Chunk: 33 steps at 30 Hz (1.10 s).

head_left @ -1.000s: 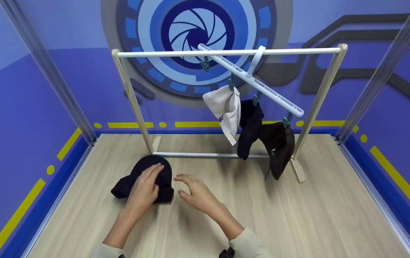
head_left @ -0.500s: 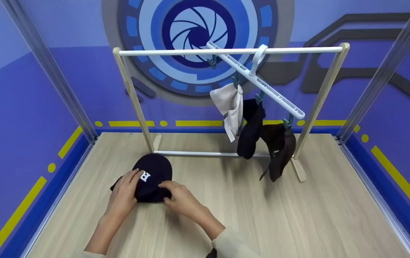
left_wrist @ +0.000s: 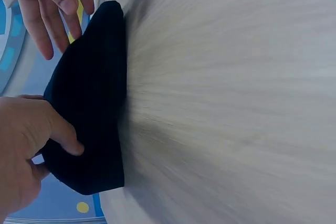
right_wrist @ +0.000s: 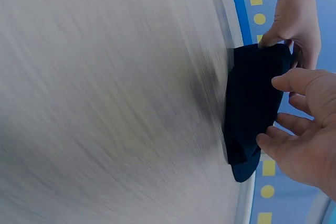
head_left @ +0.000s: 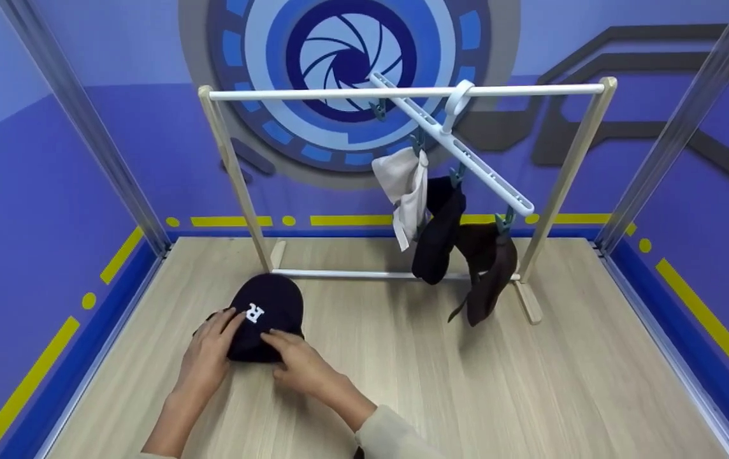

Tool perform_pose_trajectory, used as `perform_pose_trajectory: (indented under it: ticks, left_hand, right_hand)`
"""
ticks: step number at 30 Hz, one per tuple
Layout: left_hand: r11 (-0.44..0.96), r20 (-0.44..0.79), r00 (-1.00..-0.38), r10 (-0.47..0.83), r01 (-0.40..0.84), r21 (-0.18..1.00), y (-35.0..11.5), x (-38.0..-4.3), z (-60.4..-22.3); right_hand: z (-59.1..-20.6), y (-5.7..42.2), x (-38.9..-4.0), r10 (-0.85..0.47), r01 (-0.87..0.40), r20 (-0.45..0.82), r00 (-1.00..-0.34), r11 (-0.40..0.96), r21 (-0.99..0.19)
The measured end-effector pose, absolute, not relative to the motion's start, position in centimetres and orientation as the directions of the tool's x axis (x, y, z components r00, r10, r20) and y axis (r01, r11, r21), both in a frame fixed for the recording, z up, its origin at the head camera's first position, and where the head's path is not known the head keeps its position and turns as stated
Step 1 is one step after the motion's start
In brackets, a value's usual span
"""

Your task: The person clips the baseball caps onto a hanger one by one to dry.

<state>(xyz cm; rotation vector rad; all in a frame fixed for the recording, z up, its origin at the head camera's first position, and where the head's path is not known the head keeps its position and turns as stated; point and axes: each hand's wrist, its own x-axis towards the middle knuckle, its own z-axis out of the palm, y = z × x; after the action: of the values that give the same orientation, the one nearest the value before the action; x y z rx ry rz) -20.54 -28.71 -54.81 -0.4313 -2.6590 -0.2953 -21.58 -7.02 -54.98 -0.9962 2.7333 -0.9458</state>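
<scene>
A dark navy baseball cap (head_left: pixel 275 306) with a white letter R lies on the wooden table, left of centre in the head view. My left hand (head_left: pixel 206 347) holds its left side, fingers over the crown and thumb (left_wrist: pixel 71 140) against the near side. My right hand (head_left: pixel 301 360) is at the cap's right near side, with spread fingers (right_wrist: pixel 270 140) touching the cloth. In the left wrist view the dark cap (left_wrist: pixel 89 98) stands between both hands.
Behind the cap stands a wooden rack (head_left: pixel 230 159) with a white rail. From it hangs a white clip hanger (head_left: pixel 460 150) bearing a white cap (head_left: pixel 403 185), a black cap (head_left: pixel 438 242) and a dark brown cap (head_left: pixel 489 274). One clip (head_left: pixel 377 109) holds nothing.
Both hands have moved left; the right came onto the cap. The left uncovered the R on the crown. The hanger has swung slightly.
</scene>
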Motion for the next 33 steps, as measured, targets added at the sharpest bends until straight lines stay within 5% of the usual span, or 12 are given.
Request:
perform_pose_trajectory:
  ticks: [33]
  left_hand:
    - [0.919, 0.488, -0.845, 0.221, 0.347, 0.185, -28.64, -20.93, -55.15]
  right_hand:
    - [-55.87, -7.29, -21.41, -0.565, -0.564, 0.185, -0.804, 0.626, -0.539]
